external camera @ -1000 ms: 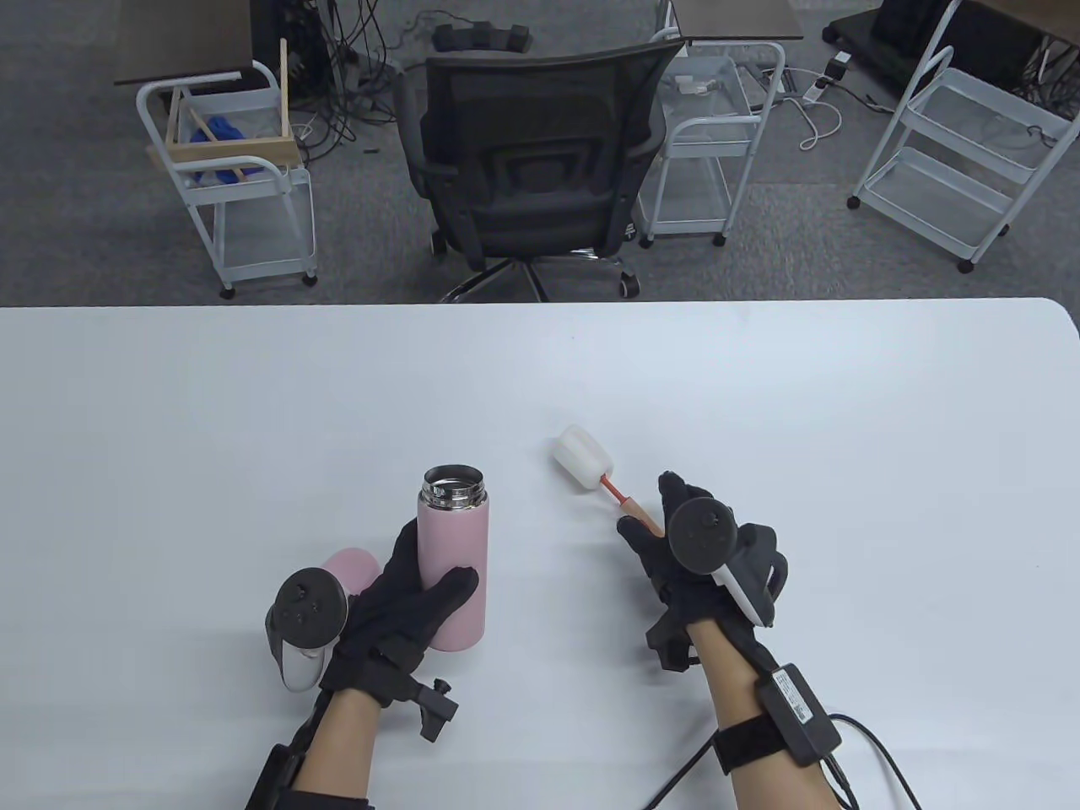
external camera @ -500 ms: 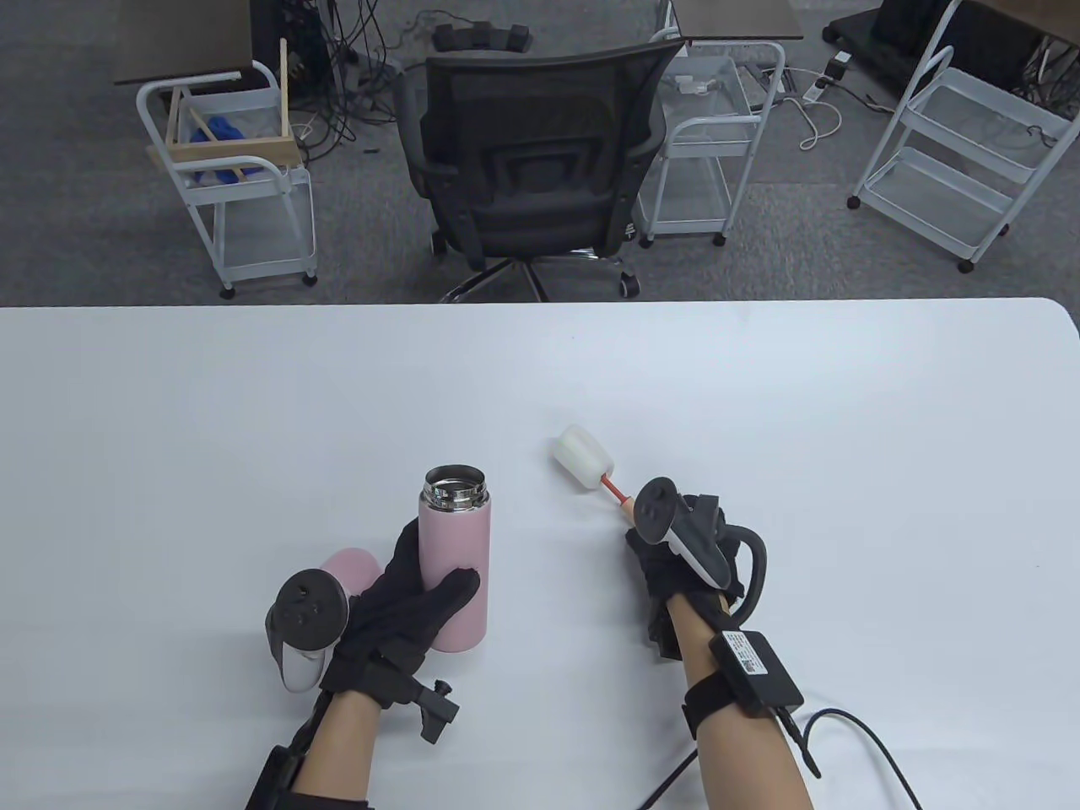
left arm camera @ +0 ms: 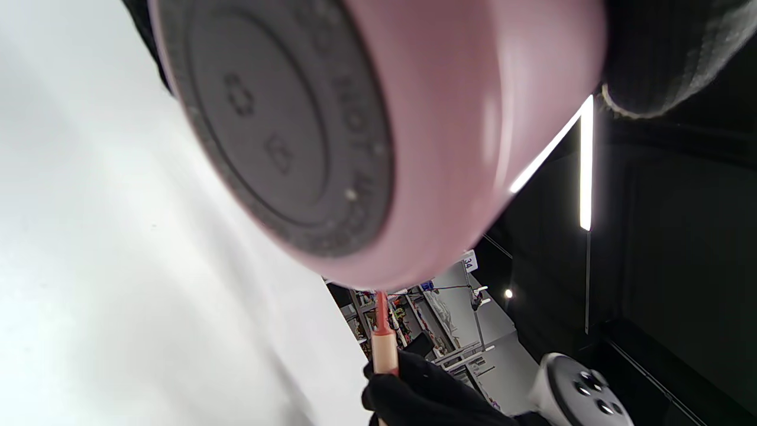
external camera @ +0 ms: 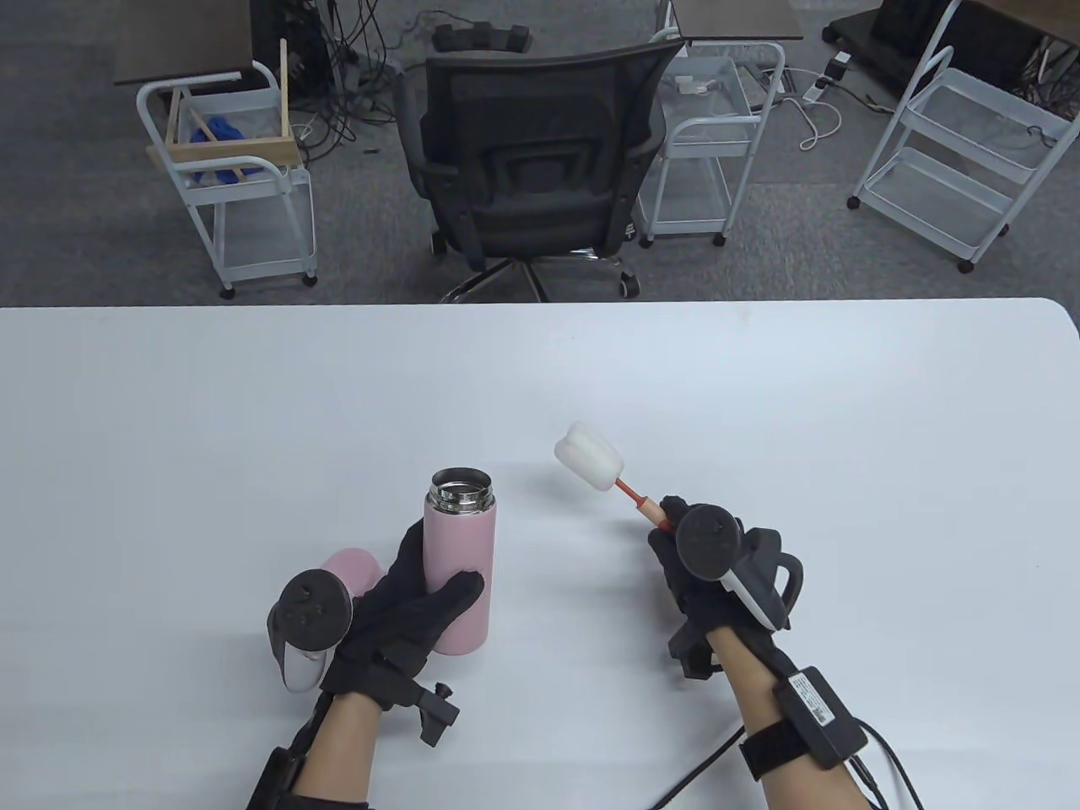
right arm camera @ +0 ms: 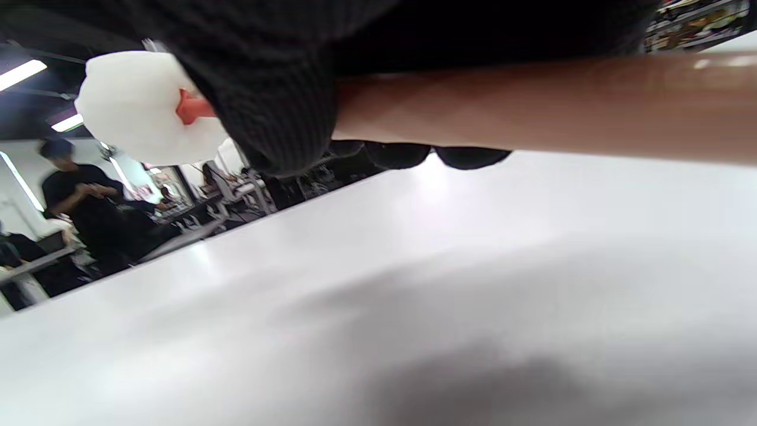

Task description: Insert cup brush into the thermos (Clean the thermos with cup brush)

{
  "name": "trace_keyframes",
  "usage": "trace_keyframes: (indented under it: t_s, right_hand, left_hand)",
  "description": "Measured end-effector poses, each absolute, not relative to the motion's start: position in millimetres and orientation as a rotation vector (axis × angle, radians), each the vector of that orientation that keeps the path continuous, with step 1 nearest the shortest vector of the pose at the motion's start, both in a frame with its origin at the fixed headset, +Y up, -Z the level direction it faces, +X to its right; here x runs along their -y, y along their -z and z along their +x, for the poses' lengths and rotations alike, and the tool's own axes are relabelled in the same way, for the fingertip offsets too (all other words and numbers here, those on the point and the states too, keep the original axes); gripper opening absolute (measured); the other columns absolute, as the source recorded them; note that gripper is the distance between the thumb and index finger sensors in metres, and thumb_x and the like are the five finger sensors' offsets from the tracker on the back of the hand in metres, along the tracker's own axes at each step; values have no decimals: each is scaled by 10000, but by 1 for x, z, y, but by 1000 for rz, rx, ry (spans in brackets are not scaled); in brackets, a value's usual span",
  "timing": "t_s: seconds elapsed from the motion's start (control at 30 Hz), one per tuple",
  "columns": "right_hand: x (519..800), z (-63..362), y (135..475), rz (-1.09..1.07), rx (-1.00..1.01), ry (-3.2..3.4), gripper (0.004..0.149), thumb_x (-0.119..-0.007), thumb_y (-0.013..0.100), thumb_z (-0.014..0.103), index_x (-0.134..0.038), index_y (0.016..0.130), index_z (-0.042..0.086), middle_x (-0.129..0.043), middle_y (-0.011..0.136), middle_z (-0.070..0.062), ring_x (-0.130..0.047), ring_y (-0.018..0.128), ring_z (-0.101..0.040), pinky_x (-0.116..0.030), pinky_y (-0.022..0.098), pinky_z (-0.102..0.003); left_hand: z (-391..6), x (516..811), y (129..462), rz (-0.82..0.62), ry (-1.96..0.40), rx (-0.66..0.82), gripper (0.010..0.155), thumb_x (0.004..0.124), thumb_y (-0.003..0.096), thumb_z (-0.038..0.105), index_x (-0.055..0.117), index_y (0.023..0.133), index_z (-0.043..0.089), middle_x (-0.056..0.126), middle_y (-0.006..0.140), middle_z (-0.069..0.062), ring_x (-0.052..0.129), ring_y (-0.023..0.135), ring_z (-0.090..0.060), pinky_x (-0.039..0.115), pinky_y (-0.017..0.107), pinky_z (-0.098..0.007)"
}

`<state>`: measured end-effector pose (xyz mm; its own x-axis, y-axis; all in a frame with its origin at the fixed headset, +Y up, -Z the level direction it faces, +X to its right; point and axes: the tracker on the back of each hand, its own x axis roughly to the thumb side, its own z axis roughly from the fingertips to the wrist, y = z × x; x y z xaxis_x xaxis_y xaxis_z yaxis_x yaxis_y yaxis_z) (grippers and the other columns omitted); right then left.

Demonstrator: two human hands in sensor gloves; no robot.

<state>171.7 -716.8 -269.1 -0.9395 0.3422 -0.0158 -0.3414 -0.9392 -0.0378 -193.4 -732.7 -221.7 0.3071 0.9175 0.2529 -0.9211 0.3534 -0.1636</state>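
A pink thermos (external camera: 460, 561) with an open steel mouth is lifted off the white table (external camera: 759, 388). My left hand (external camera: 405, 603) grips its lower body. The left wrist view shows its grey base (left arm camera: 284, 118) clear of the table. A cup brush with a white sponge head (external camera: 588, 457), red neck and wooden handle (external camera: 648, 507) is raised off the table to the thermos's right. My right hand (external camera: 696, 561) grips the handle. The right wrist view shows the sponge head (right arm camera: 142, 112) and the handle (right arm camera: 532, 100) above the table.
The pink thermos lid (external camera: 348, 569) lies on the table behind my left hand. A black office chair (external camera: 531, 169) and white wire carts (external camera: 245, 169) stand beyond the far table edge.
My right hand closed around the brush handle and lifted the brush off the table. My left hand raised the thermos slightly and shifted it a little right.
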Motion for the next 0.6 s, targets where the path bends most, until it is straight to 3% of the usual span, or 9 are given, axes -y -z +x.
trace_keyframes:
  t_s: [0.37, 0.6]
  right_hand:
    - [695, 201, 240, 105, 223, -2662, 535, -795, 580, 364, -695, 1070, 176, -773, 1005, -161, -839, 833, -410, -661, 650, -626]
    - [693, 211, 237, 348, 173, -2783, 537, -778, 571, 357, -675, 1082, 224, -750, 1022, -124, -768, 914, -418, -563, 698, -697]
  left_hand:
    - [-186, 722, 219, -13, -905, 358, 813, 672, 580, 677, 381, 1117, 140, 509, 1149, -262, 642, 1006, -520, 689, 684, -600]
    - [-180, 734, 225, -300, -767, 463, 805, 686, 581, 680, 415, 1123, 151, 539, 1153, -256, 667, 1009, -515, 707, 686, -592]
